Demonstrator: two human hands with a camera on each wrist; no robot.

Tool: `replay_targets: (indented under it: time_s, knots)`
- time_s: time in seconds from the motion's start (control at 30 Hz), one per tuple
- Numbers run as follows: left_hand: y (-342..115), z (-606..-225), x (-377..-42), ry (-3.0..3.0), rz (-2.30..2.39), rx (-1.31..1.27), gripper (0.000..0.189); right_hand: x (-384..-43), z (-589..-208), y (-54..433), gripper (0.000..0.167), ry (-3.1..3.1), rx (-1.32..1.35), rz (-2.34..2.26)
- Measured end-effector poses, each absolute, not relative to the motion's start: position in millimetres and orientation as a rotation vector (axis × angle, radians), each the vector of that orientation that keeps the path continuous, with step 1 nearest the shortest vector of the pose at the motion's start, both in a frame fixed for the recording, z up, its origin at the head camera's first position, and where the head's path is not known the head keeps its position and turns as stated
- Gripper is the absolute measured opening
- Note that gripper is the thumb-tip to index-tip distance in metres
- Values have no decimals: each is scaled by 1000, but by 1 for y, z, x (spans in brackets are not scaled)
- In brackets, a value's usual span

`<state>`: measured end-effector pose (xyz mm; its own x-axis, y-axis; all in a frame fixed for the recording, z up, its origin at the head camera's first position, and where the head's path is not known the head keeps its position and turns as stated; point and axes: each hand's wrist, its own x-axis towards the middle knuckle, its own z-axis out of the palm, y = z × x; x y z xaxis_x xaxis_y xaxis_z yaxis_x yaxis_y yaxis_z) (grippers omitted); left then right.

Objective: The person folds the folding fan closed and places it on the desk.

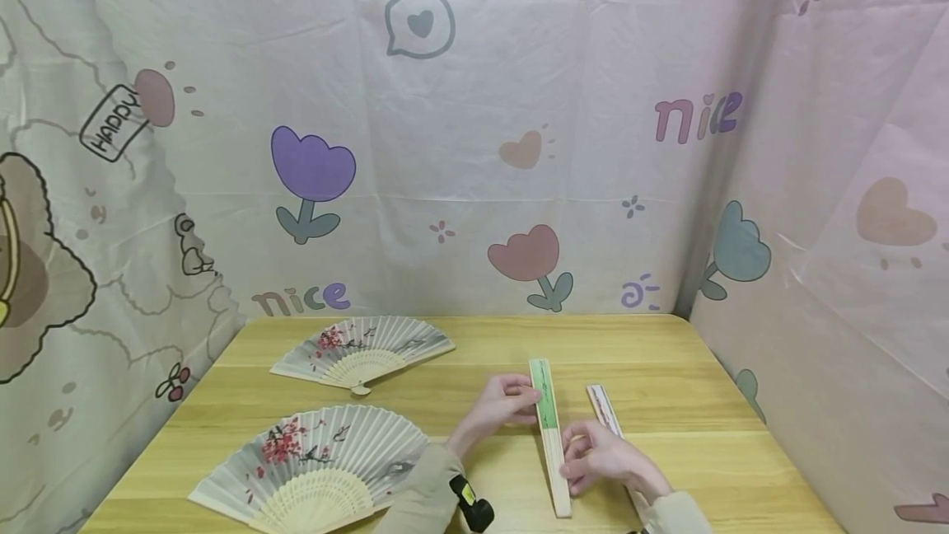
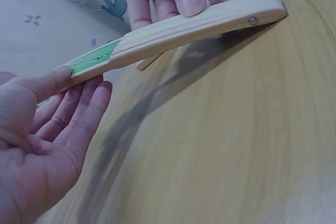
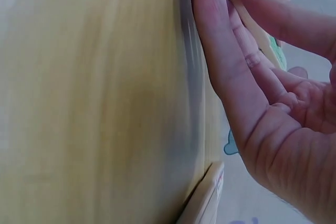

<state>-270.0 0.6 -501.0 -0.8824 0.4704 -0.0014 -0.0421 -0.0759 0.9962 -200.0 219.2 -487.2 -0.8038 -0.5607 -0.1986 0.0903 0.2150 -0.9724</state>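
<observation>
A folded hand fan (image 1: 550, 445) with green fabric at its far end and pale wooden ribs slants up over the table. My left hand (image 1: 498, 407) pinches the green end between thumb and fingers. Lower down, my right hand (image 1: 602, 456) grips the ribs from the right side, thumb on top in the left wrist view. The riveted end (image 2: 253, 21) of the fan sits low, close over the wood, and a shadow falls below it. Right of this fan lies another folded fan (image 1: 603, 405), white with red marks, partly hidden by my right hand and sleeve.
Two spread fans with red blossoms lie at the left: one (image 1: 404, 343) at the back, one (image 1: 371, 427) in front, partly covered by my left sleeve. The wooden table (image 1: 697, 402) ends at a printed cloth backdrop (image 1: 460, 138) behind and on both sides.
</observation>
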Motion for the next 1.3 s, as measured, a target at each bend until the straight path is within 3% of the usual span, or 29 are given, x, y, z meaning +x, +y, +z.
replay_targets:
  time_s: [0.3,0.4,0.53,0.63,0.83,1.3]
  knots:
    - [18,-504,-268,1886,2036,372,26,-195,-487,228,32,2019,-357,-1596]
    - [21,-504,-266,1878,2058,368,39,-195,-486,229,36,2025,-334,-1601]
    - [24,-506,-262,1869,2071,366,70,-193,-486,230,38,2028,-324,-1595]
    - [25,-506,-260,1914,2053,390,81,-193,-486,231,37,2032,-332,-1579]
    - [27,-504,-259,2208,1898,478,76,-193,-485,233,36,2059,-331,-1551]
    - [29,-508,-260,2722,1438,404,67,-192,-483,233,38,2129,-312,-1515]
